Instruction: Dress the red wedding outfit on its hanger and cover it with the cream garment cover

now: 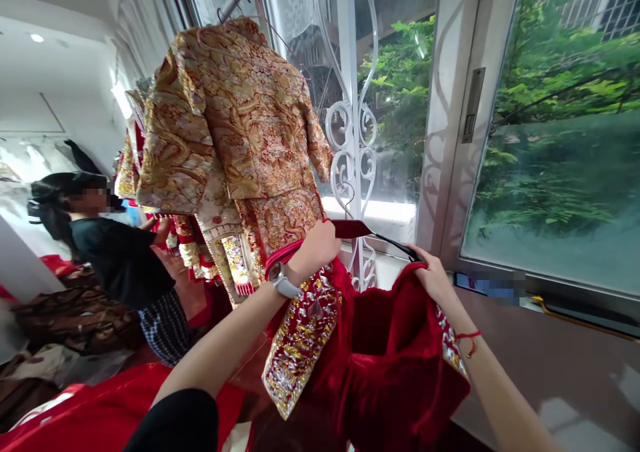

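A red velvet dress (395,389) with panels of gold and silver embroidery hangs before me, its neckline gaping. A black clothes hanger (399,244) with a metal hook spans the top between my hands. My left hand (320,249), a white watch on its wrist, is closed on one shoulder of the dress beside the hanger's left end. At the other shoulder, my right hand (433,275) pinches the velvet around the hanger's right end. The fingertips of both hands are partly hidden.
A gold brocade jacket (250,112) hangs from a rail just ahead, with other embroidered clothes behind it. White scrollwork (354,125) stands before the window. A phone (465,281) lies on the sill. At left, a person in black (117,255) handles garments. Red cloth (100,412) lies below.
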Tool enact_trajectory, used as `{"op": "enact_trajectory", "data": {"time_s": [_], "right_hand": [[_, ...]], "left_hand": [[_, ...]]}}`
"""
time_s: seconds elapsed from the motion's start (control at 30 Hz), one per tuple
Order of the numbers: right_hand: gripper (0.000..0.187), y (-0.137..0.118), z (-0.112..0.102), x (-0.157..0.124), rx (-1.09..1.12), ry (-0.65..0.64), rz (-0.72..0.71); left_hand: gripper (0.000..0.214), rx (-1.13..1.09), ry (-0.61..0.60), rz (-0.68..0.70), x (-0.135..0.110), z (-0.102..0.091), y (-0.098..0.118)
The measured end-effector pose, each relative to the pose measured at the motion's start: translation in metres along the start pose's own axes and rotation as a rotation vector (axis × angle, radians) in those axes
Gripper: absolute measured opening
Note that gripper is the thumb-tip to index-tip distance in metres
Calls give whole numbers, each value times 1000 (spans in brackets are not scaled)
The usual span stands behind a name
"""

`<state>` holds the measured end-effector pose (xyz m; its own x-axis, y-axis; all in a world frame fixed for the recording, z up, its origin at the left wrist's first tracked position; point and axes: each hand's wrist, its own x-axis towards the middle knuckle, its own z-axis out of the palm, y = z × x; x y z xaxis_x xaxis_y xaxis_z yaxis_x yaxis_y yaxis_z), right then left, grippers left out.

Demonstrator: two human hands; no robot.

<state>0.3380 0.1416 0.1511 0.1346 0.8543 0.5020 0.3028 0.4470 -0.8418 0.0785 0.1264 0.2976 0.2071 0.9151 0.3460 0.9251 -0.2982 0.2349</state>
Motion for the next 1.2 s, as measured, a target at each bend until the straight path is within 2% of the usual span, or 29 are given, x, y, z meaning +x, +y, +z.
{"op": "enact_trajectory", "data": {"time_s": [0.07,0.2,0.3,0.37,0.47,0.53,0.6,0.73,0.93,1.07,1.2], "right_hand": [[70,4,8,2,12,-8,9],[69,4,25,7,2,-11,64],[70,6,25,5,-6,-38,82],[76,14,12,-2,-5,-33,96],[82,35,-23,-13,-13,82,224],[79,45,-46,-12,-47,134,323],[71,48,-63,-1,-102,135,347],[60,26,-73,44,-197,113,292],[61,-29,-58,109,-351,114,139],[62,-50,-55,131,-451,179,52],[47,-60,-60,141,-528,176,-6]], "left_hand": [[23,93,66,3,-9,5,-5],[25,209,101,71,-10,5,-39],[31,232,121,61,-6,10,-60],[33,240,137,32,-5,16,-66],[33,245,153,7,-5,23,-67],[32,235,158,7,-3,26,-68],[32,214,156,20,-1,27,-69],[31,170,153,51,1,27,-70],[33,166,179,6,-9,28,-54],[33,122,192,12,-12,30,-47],[34,81,187,36,-11,29,-49]]}}
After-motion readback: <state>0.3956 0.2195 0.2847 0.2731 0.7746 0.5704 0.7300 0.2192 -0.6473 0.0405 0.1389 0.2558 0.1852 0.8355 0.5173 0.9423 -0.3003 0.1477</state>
